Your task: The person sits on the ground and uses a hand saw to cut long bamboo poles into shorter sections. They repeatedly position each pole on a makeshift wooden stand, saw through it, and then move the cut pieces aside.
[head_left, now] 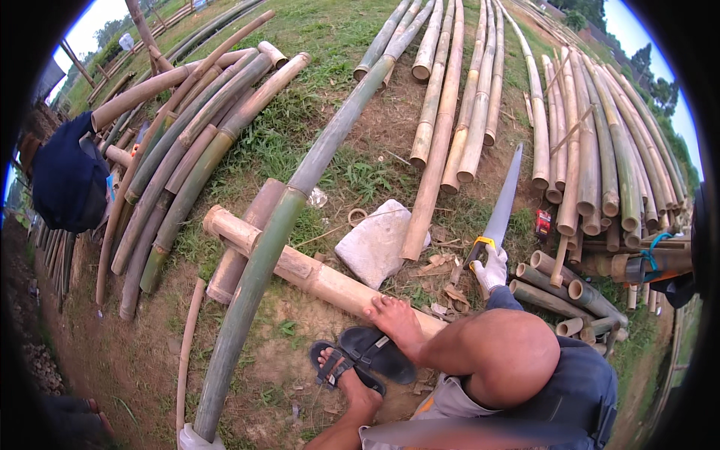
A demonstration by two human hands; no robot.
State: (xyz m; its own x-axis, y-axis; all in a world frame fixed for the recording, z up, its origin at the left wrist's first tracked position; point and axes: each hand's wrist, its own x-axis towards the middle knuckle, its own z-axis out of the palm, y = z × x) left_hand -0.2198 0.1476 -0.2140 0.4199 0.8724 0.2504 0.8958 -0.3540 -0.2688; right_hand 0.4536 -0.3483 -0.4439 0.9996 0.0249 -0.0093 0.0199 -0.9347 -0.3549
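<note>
My right hand (492,268), in a white glove, is closed round the yellow-and-black handle of a handsaw (504,196). Its long grey blade points up and away from me. At the lower edge, my gloved left hand (198,439) grips the near end of a long green bamboo pole (255,277); part of that hand is cut off. The pole slants away to the far right, lying across a thick pale bamboo log (307,271). My bare foot (397,324) presses on this log, while the other foot wears a black sandal (330,367).
A whitish stone (375,241) lies beyond the log. Bamboo poles are stacked at the left (191,150) and right (592,142), with more poles (450,112) ahead. Short bamboo pieces (547,296) lie beside my right knee. A person in dark clothing (71,176) is at the left.
</note>
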